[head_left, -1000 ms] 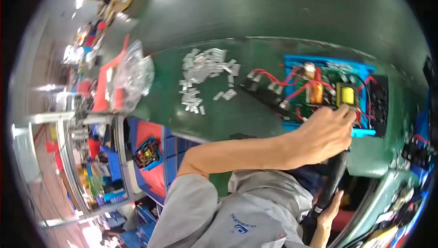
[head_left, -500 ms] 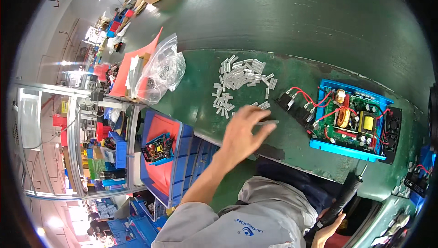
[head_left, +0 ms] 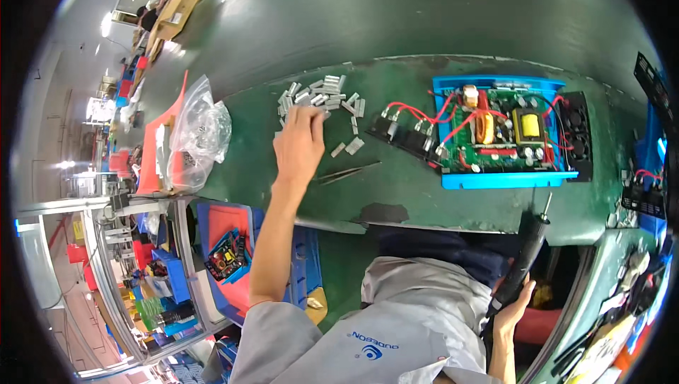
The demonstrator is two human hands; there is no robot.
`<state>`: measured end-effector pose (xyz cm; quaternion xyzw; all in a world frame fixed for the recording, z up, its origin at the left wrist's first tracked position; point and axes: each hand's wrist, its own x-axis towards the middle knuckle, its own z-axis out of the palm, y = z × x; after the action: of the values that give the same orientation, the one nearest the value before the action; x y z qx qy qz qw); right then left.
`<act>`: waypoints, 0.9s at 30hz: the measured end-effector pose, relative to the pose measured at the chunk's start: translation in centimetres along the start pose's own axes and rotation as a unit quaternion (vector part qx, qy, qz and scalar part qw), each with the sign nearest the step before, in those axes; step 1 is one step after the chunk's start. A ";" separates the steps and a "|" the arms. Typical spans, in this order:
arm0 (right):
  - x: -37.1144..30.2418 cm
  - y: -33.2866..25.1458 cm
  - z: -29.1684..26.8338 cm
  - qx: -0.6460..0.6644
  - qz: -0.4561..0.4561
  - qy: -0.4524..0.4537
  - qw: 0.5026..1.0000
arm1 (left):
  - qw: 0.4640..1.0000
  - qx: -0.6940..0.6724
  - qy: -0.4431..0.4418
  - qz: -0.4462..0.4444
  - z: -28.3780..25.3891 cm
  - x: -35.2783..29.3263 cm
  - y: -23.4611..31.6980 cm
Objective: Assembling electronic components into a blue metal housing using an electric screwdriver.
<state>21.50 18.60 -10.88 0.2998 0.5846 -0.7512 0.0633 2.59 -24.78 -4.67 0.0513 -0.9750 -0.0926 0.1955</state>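
Note:
My left hand (head_left: 300, 145) is over the near side of a pile of small silvery metal pieces (head_left: 329, 87). Its fingers are bent and drawn together; what they pinch, if anything, is hidden. A pair of tweezers (head_left: 351, 171) lies on the green bench, just right of my left wrist. My right hand (head_left: 512, 306) is wrapped round a black electric screwdriver (head_left: 526, 253), held at the bench's near edge with its bit pointing up. Beyond the bit sits a blue open-topped metal case (head_left: 509, 180) with a green circuit board (head_left: 463, 150) inside.
Black sockets (head_left: 403, 138) on red wires hang off the case's left side; black fans (head_left: 578, 126) sit on its right. A clear plastic bag (head_left: 201, 136) stands at the left. Below it, a blue bin (head_left: 263, 242) holds another assembly. More parts (head_left: 643, 196) lie far right.
My left hand has gone from the near right side of the pile onto its pieces, and its fingers have drawn together. The tweezers now show fully. The whole view has shifted; my right hand keeps the screwdriver.

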 end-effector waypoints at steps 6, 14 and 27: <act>0.0 0.4 -0.8 -0.031 -0.019 -0.023 0.999 | 0.990 -0.077 0.032 0.114 -0.8 1.1 2.2; -0.3 0.8 -0.8 -0.036 -0.024 -0.019 0.999 | 0.911 -0.341 -0.183 0.142 -0.2 1.9 0.9; -0.1 1.5 -0.8 -0.010 -0.030 -0.026 0.999 | 0.891 -0.392 -0.223 0.043 -4.3 -2.0 2.0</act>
<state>22.54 18.88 -12.17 0.2618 0.5993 -0.7542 0.0589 6.01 -23.26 -1.16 -0.0936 -0.8787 -0.4678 -0.0194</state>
